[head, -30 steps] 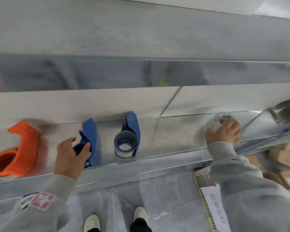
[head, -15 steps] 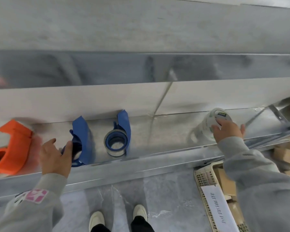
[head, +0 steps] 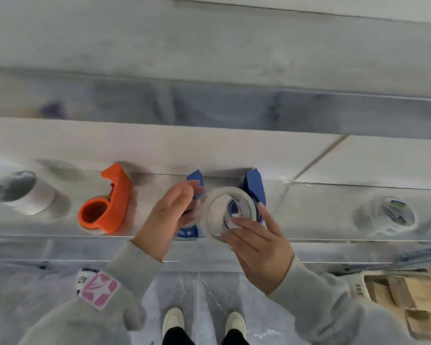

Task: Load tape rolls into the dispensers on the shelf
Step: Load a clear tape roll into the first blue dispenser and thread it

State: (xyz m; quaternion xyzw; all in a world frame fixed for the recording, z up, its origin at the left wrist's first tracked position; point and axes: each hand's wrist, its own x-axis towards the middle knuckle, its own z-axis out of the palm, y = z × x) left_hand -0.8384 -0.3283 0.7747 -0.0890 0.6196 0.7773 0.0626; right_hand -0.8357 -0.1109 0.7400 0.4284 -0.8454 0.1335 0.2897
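Roll (head: pixel 210 217) is hanging above the shelf (head: pixel 321 220) beside the blue dispenser (head: pixel 195 181), right hand (head: pixel 256 247) fingers (head: pixel 244 224) pinching its rim, likely for loading; left hand (head: pixel 164 217) is touching that dispenser, its fingers too blurred to tell.

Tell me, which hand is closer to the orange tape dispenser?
Left. The left hand is just right of the orange dispenser; the right hand is farther right, holding a tape roll.
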